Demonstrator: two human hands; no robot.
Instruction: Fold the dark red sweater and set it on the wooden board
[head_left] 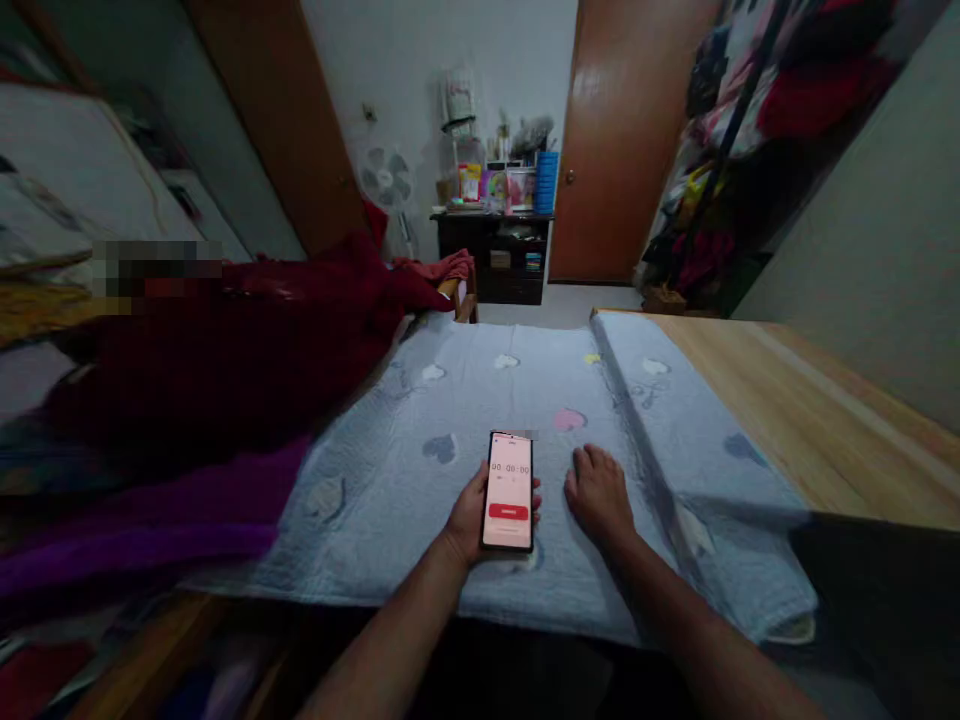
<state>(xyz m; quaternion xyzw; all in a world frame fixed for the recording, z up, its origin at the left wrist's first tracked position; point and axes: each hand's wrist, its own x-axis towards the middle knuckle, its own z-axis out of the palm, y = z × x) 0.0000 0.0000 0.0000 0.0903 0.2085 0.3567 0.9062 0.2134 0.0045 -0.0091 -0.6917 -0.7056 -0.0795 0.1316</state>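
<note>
My left hand (pixel 468 515) is wrapped around a smartphone (pixel 508 492), with fingertips showing along the phone's right edge. The lit screen faces me and shows a row of zeros like a timer above a red button. On the light blue blanket (pixel 480 400) rests my right hand (pixel 600 492), back up, to the right of the phone and apart from it. Its fingers lie on the cloth, slightly bent, and nothing shows in them. Pale, pink and dark hearts pattern the blanket, which lies under both hands.
A wooden board surface (pixel 750 400) borders the blanket on the right. Dark red cloth (pixel 247 360) is heaped at the left, where a person seems to lie. Beyond the far edge stand a fan (pixel 387 178), a dark cabinet (pixel 491 262) and a brown door (pixel 630 140).
</note>
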